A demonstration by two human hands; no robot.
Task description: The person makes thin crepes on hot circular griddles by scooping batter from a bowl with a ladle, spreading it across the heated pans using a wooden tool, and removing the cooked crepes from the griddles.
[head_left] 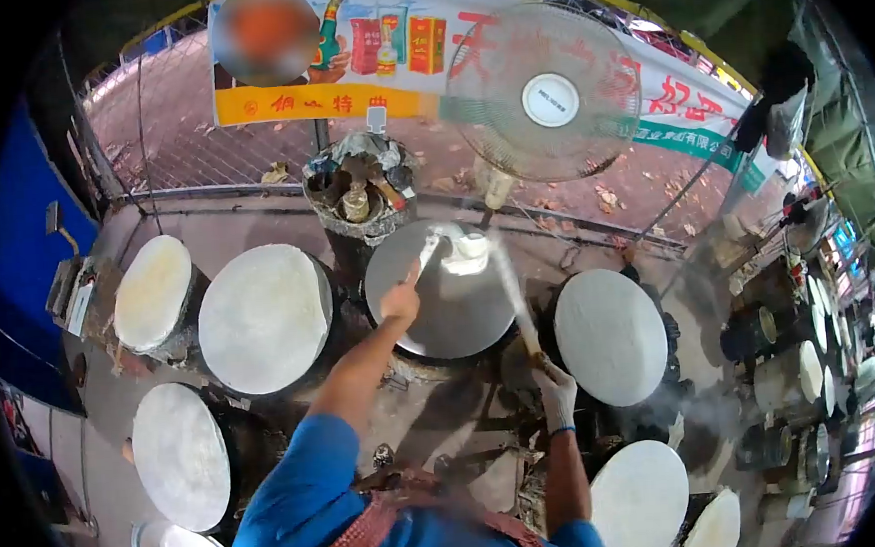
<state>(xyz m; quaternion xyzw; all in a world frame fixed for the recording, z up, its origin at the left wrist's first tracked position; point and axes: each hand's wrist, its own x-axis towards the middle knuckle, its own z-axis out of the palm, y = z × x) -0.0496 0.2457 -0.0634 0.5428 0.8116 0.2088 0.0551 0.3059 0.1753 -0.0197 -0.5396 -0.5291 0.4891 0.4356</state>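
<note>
My bare left hand point(400, 301) is closed around the handle of a short scraper point(426, 251), its end coated in white paste. My right hand point(557, 389), in a pale glove, grips the lower end of a long flat spreading stick point(513, 294). Both tools reach over the round grey griddle point(440, 318) in front of me. A lump of white batter point(466, 255) lies near the griddle's far side, between the two tool ends. The stick's upper end is blurred beside the batter, so I cannot tell if they touch.
Round griddles covered with pale sheets stand on both sides, such as one on the left point(263, 319) and one on the right point(611, 338). A cluttered bucket point(357, 193) and a fan point(549, 99) stand beyond the middle griddle. Steam drifts at the right.
</note>
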